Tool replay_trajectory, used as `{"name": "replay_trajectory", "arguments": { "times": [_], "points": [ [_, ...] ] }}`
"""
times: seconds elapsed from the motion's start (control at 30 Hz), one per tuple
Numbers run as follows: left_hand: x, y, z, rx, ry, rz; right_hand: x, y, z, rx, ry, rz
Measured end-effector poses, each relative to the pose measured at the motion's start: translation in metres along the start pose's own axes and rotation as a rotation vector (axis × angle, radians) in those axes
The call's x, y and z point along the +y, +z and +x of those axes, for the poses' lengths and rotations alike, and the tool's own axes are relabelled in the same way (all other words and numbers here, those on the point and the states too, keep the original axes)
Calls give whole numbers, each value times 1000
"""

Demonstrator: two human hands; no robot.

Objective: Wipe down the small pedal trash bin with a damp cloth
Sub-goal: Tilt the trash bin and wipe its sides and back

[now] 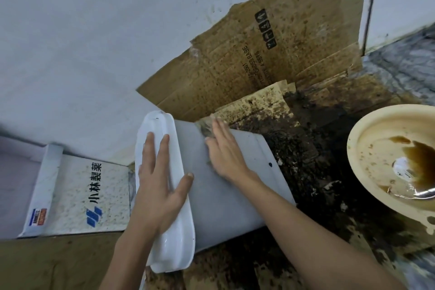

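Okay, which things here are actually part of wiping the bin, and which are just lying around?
Part of the job:
trash bin, lying on its side
bin lid, under the left hand
cloth, under the right hand

Just lying about:
brown cardboard
white printed box
dirty bowl

A plain white wall (94,42) rises beyond the hands, stained brown cardboard (270,54) leaning against it and spreading over the dirt-blackened floor (313,183), with a white printed box (77,195) left of them and a soiled cream basin (395,155) right
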State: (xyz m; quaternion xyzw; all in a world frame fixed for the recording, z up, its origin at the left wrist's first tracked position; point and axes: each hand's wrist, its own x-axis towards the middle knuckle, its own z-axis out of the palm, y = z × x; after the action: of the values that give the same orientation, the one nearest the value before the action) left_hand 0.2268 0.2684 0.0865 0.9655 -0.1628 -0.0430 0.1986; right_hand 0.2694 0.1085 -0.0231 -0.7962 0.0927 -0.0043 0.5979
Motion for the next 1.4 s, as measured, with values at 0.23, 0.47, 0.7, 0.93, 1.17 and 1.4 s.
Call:
{"name": "replay_trajectory", "arguments": {
  "times": [0.23, 0.47, 0.7, 0.93, 1.17, 1.4],
  "points": [
    [-11, 0, -4, 20, 17, 3, 26, 19, -81, -79, -326, -49],
    [-6, 0, -4, 20, 20, -35, 27, -3, -2, -4, 2, -55],
    [-5, 1, -3, 20, 7, -31, 37, 4, -61, -51, -364, 103],
    [-2, 3, -4, 27, 17, -56, 79, -19, -38, 47, 28, 3],
    [-6, 3, -3, 35, 22, -32, 3, 2, -16, -16, -240, 18],
    [-14, 1, -5, 39, 17, -42, 81, -6, -89, 18, -184, 53]
  ]
}}
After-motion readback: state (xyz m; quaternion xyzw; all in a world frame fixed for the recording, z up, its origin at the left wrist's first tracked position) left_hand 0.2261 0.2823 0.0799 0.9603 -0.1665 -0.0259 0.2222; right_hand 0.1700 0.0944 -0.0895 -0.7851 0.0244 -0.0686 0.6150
